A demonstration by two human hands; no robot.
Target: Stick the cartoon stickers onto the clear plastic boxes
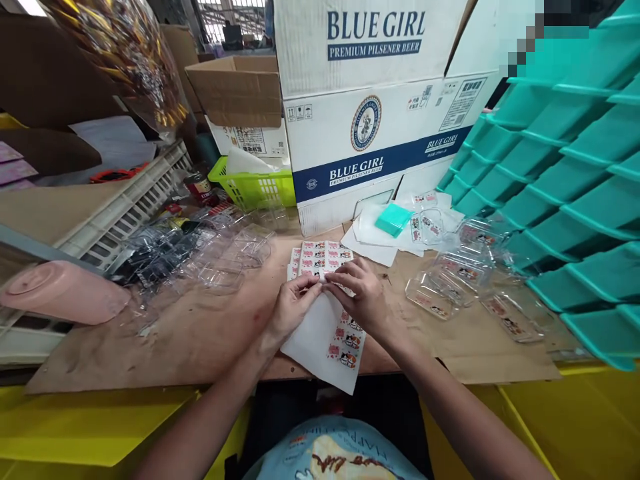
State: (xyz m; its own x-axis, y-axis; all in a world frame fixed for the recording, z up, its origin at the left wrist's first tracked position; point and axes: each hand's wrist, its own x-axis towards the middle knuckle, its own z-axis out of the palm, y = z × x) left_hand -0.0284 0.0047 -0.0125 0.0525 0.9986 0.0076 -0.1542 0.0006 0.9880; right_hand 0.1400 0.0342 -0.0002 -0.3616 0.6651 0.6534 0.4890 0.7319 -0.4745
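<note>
Both hands meet over a sheet of cat stickers [349,340] at the middle of the brown work surface. My left hand [296,301] pinches at the sheet's upper edge, thumb and fingertips together. Close against it, my right hand [357,293] is also closed in a pinch; what lies between its fingertips is too small to make out. The lower sheet is partly bare white, with stickers along its right side. More printed sticker sheets [325,252] lie just beyond the fingers.
Clear plastic boxes with stickers [463,270] lie at right, beside stacked teal trays [575,213]. Empty clear shells [225,257] and a pink cup [65,292] are at left. White cartons [370,80] stand behind, near a green basket [257,188] and a teal packet [394,220].
</note>
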